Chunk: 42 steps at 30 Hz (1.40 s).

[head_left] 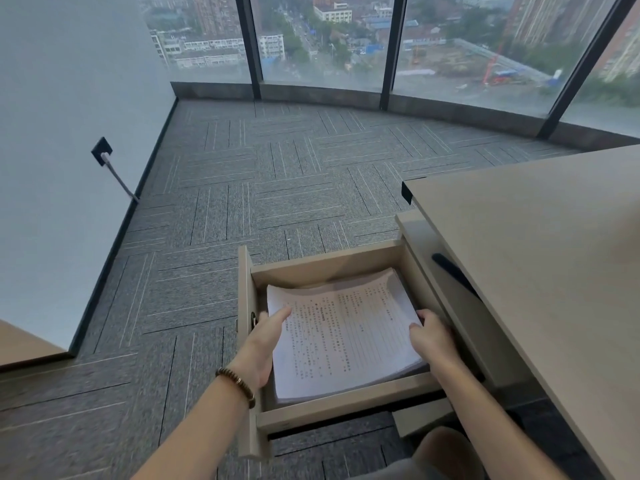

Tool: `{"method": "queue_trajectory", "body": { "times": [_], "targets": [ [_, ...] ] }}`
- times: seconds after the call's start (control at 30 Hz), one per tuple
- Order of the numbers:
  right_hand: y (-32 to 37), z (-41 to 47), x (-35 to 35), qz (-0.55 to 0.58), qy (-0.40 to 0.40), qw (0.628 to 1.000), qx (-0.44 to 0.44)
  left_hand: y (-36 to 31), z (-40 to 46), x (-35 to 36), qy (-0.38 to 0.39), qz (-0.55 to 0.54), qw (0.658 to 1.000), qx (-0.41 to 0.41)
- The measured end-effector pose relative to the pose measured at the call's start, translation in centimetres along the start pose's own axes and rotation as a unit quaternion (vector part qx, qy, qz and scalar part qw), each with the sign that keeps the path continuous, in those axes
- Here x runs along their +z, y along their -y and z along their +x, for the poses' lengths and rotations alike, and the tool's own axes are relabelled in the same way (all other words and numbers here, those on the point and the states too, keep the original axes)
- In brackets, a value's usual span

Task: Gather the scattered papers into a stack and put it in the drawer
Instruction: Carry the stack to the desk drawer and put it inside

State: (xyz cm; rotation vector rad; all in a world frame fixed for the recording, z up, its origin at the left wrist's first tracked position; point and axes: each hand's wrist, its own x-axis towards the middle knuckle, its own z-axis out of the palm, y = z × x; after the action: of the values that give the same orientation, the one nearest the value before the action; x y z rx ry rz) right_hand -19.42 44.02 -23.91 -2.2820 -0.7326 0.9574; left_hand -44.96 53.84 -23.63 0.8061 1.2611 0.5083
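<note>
Between the two hands, inside the open drawer (pixel 341 407), lies one stack of papers (pixel 343 337): white sheets, the top one printed with lines of small dark text, its edges slightly bowed and uneven. The left hand (pixel 265 344) rests along the stack's left edge, fingers stretched fairly straight over the top sheet, a released grip that touches rather than clasps. The right hand (pixel 431 336) has its fingers curled over the stack's right edge, grasping it there. A beaded bracelet (pixel 237 384) circles the left wrist.

Just right of the right hand stands the pale wood counter (pixel 540 258), its top bare where it shows, with the drawer pulled out from beneath it. Beyond the hands spreads grey carpet (pixel 214 216) in striped tiles, running to a curved row of tall window panes (pixel 322 39) looking down on a city. Left of the left hand, a wall socket (pixel 102 151) holds one plugged cable.

Counted: one stack, one drawer, two hands, one bracelet.
</note>
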Motion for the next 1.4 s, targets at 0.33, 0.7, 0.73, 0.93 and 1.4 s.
{"method": "queue_trajectory", "body": {
  "times": [0.33, 0.7, 0.73, 0.93, 1.4],
  "targets": [
    [0.4, 0.4, -0.3, -0.028, 0.025, 0.998, 0.040, 0.7, 0.9, -0.4, 0.025, -0.023, 0.999, 0.013],
    [1.8, -1.6, -0.4, -0.063, 0.016, 0.998, -0.010, -1.5, -2.7, 0.3, 0.046, -0.016, 0.998, 0.032],
    [2.2, -2.0, -0.6, -0.072, 0.012, 0.997, -0.020, -2.1, -3.5, 0.4, 0.056, -0.012, 0.998, 0.026],
    [5.1, -4.3, -2.1, -0.061, 0.018, 0.995, -0.078, -3.6, -5.9, -0.7, -0.031, -0.041, 0.979, 0.197],
    [8.1, -6.2, -13.8, -0.054, -0.215, 0.942, -0.252, -1.6, -2.6, -4.0, -0.120, -0.137, 0.977, 0.114]
  ]
}}
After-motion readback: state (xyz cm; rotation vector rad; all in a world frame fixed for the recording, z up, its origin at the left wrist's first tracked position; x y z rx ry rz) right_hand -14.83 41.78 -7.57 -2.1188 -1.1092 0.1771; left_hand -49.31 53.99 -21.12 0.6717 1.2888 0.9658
